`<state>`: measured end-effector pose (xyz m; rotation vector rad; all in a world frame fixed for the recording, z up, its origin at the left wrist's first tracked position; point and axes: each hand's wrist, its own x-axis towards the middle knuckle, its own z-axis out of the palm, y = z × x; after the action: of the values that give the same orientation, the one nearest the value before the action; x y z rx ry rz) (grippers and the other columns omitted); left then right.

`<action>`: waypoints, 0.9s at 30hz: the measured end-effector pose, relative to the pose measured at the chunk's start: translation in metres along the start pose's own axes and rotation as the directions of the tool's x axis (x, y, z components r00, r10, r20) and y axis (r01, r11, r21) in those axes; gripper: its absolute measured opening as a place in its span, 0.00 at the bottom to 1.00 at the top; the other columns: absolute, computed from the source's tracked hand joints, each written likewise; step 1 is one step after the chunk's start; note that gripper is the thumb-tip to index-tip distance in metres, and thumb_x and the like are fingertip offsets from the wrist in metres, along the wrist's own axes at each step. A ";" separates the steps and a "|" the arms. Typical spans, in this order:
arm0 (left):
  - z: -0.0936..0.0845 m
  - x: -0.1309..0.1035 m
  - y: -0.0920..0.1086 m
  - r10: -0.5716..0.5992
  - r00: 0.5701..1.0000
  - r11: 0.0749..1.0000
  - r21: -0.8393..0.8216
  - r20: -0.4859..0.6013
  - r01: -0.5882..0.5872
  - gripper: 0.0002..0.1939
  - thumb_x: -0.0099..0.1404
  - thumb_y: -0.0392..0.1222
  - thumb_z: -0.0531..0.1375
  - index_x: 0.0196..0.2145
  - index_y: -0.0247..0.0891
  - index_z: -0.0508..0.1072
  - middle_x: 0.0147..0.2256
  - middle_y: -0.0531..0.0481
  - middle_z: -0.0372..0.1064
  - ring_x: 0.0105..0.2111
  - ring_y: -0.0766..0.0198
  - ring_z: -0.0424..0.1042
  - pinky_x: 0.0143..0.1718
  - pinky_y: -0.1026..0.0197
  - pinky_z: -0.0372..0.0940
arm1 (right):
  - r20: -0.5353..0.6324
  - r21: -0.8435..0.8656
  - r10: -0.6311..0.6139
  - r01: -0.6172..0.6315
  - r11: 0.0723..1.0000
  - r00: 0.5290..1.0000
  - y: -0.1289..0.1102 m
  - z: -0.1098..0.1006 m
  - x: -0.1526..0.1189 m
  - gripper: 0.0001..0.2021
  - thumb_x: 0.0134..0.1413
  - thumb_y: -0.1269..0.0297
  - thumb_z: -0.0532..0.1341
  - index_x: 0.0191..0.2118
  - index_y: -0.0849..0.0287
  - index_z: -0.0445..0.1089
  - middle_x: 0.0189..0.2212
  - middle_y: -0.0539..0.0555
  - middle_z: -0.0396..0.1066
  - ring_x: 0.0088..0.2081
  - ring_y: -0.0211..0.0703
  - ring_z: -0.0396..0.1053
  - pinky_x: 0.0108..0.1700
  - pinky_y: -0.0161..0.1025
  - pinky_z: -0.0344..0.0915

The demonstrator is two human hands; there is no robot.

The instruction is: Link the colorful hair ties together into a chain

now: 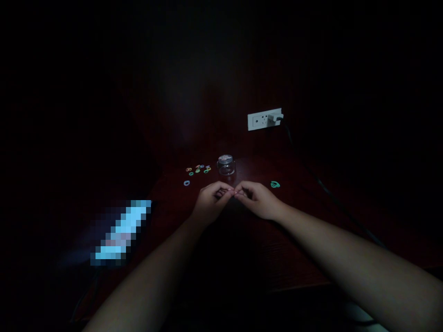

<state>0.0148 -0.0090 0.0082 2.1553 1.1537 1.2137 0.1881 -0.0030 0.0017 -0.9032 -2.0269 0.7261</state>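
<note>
My left hand [214, 199] and my right hand [255, 198] meet over the dark red table, fingertips almost touching. Both are pinched on a tiny pinkish thing between them, too small to name. Just beyond the fingers stands a clear glass jar [227, 168] with a patterned lid, upright. Several small coloured rings [197, 170] lie in a loose group left of the jar. Closer to my left hand is a single bluish ring [187, 183]. To the right of my right hand lies a small green looped band [275, 184].
A white wall socket [256, 121] with a plug [276, 117] is at the back right. Its dark cable [325, 188] runs along the table's right side. On the left is a bright, pixelated screen [126, 230]. The surroundings are very dark.
</note>
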 end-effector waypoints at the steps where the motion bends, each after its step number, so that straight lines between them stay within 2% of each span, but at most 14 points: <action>1: 0.000 0.000 0.001 -0.002 1.000 1.000 -0.001 0.005 0.002 0.07 0.59 0.41 0.57 0.32 0.36 0.72 0.30 0.49 0.72 0.30 0.66 0.70 0.33 0.65 0.65 | -0.002 -0.008 -0.001 0.001 1.000 1.000 0.000 0.000 0.000 0.08 0.53 0.62 0.55 0.31 0.61 0.67 0.21 0.48 0.62 0.24 0.33 0.57 0.26 0.31 0.54; 8: -0.002 -0.002 0.004 0.041 0.999 0.999 -0.011 0.011 -0.041 0.09 0.62 0.41 0.54 0.34 0.35 0.72 0.32 0.48 0.72 0.31 0.66 0.70 0.34 0.64 0.65 | -0.032 -0.038 -0.024 0.023 0.999 0.999 -0.002 -0.002 0.001 0.08 0.54 0.63 0.54 0.31 0.62 0.67 0.23 0.49 0.64 0.25 0.34 0.58 0.26 0.31 0.53; 17: 0.001 -0.001 0.001 0.055 0.998 0.998 0.007 -0.022 -0.055 0.07 0.59 0.39 0.57 0.34 0.36 0.72 0.32 0.48 0.72 0.30 0.66 0.70 0.33 0.64 0.65 | -0.058 0.023 -0.013 0.014 1.000 0.998 -0.004 -0.002 0.000 0.06 0.53 0.64 0.55 0.31 0.61 0.65 0.22 0.48 0.61 0.24 0.34 0.57 0.26 0.32 0.54; 27: 0.001 -0.001 -0.001 0.020 1.000 1.000 0.011 -0.006 -0.020 0.08 0.59 0.42 0.57 0.34 0.36 0.72 0.32 0.48 0.72 0.31 0.66 0.69 0.33 0.64 0.65 | -0.046 -0.029 -0.011 0.009 1.000 0.999 -0.003 -0.003 0.000 0.08 0.55 0.64 0.52 0.29 0.61 0.63 0.23 0.49 0.62 0.26 0.35 0.58 0.28 0.33 0.55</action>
<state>0.0154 -0.0089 0.0066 2.1776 1.1471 1.2254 0.1900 -0.0038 0.0055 -0.9172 -2.0044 0.6667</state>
